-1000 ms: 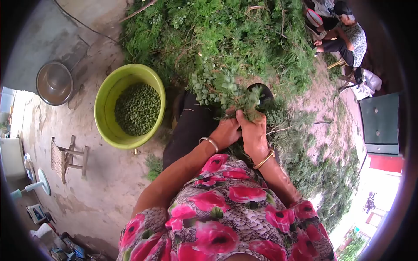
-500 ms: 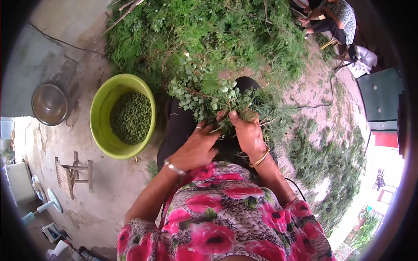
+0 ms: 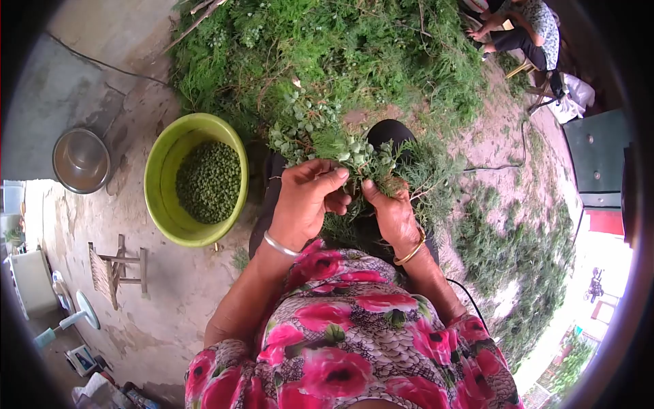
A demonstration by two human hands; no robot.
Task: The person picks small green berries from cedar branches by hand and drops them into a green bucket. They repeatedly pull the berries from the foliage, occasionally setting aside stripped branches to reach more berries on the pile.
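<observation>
A leafy conifer branch with pale green cones (image 3: pixel 357 151) lies across my lap in the head view. My right hand (image 3: pixel 395 213), with a gold bangle, is closed round its stem, thumb on top. My left hand (image 3: pixel 303 201), with a silver bangle, is at the left side of the cone cluster, its fingers curled and its thumb tip close to the cones. Whatever sits between those fingers is hidden. On the left stands a yellow-green tub (image 3: pixel 155 184) partly filled with loose green cones (image 3: pixel 210 184).
A large heap of cut branches (image 3: pixel 327 54) lies ahead. More greenery (image 3: pixel 511 252) covers the ground at right. A metal bowl (image 3: pixel 82 160) and a small wooden stool (image 3: pixel 119 269) stand on the left. Another person (image 3: pixel 538 34) sits at the upper right.
My left hand has moved up and turned, bringing its thumb to the cone cluster. My right hand stays on the branch. The whole view has shifted slightly.
</observation>
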